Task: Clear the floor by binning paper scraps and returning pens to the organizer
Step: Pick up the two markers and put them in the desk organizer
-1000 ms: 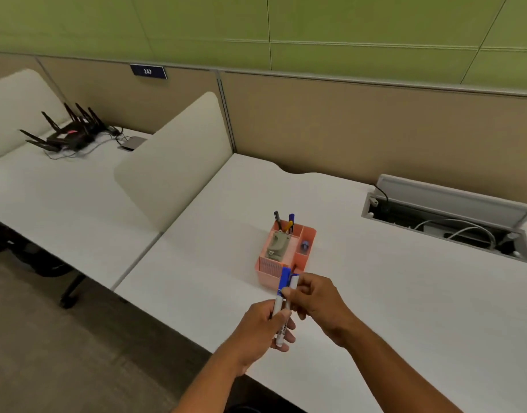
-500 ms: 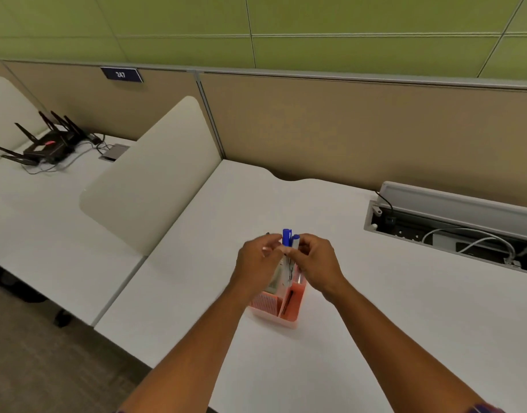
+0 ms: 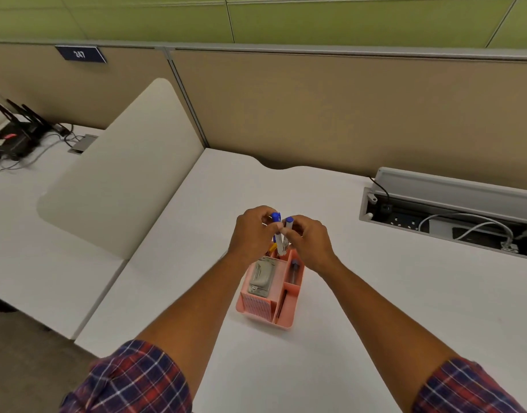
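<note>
A pink desk organizer (image 3: pixel 286 318) stands on the white desk (image 3: pixel 360 308), with several compartments holding a grey stapler (image 3: pixel 259 277), a small tube and a dark pen. Both hands hover over its far end. My left hand (image 3: pixel 251 234) pinches a white pen with a blue cap (image 3: pixel 275 217). My right hand (image 3: pixel 311 241) pinches a second blue-capped white pen (image 3: pixel 288 222). Both pens point down, their lower ends inside the organizer's far compartment, beside a yellow pen there.
A cream divider panel (image 3: pixel 122 180) separates this desk from the left one, where a black router (image 3: pixel 11 135) with antennas and cables sits. An open cable tray (image 3: pixel 453 222) with white cables lies at the right. Grey floor shows at the lower left.
The hands carried the two pens from the near side of the organizer to above its far end, and the pens' tips now dip into it. The view tilted down.
</note>
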Motion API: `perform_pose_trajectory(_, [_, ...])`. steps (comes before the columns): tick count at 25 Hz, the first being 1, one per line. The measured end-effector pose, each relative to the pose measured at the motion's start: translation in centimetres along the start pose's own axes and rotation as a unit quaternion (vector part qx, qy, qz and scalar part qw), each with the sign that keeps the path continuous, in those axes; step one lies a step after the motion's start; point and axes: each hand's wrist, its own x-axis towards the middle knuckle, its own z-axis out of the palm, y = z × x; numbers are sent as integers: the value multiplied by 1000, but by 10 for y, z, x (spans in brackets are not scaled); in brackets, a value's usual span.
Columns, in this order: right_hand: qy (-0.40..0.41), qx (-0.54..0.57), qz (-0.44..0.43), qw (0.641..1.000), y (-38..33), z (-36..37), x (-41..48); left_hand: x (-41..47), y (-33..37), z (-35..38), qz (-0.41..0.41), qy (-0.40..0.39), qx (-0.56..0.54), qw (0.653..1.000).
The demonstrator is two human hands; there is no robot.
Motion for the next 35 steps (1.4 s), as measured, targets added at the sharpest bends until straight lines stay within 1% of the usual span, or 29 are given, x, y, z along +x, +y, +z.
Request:
perform_pose_trajectory(4, [-6, -6, 27, 1000, 19, 9, -3, 5, -20, 13, 1, -8, 26, 1000])
perform_pose_trajectory(8, [-13, -22, 62, 998, 33, 18, -2, 7, -37, 26, -18, -21, 48, 998])
perform_pose_trajectory(14, [-17, -50, 96, 994, 45, 24, 3, 12, -52, 37, -13, -45, 97, 994])
perform_pose_trajectory(18, [0, -56, 103, 993, 46, 24, 0, 13, -54, 35, -13, -33, 104, 994])
perform_pose_trajectory(23, [23, -37, 146, 988, 45, 16, -17, -6, -56, 28, -28, -19, 94, 995])
perform_pose_trajectory(25, [37, -45, 147, 987, 44, 12, -30, -21, -58, 24, -10, -11, 117, 993])
perform_pose_trajectory(29, [52, -90, 108, 989, 41, 6, -72, -57, -60, 16, 22, -8, 175, 984])
perform_pose_trajectory(32, [45, -191, 84, 977, 41, 8, -110, -88, -64, 15, 59, -5, 245, 968])
perform_pose_trajectory(35, [24, -272, 75, 959, 37, 10, -157, -130, -71, 16, 69, -5, 276, 959])
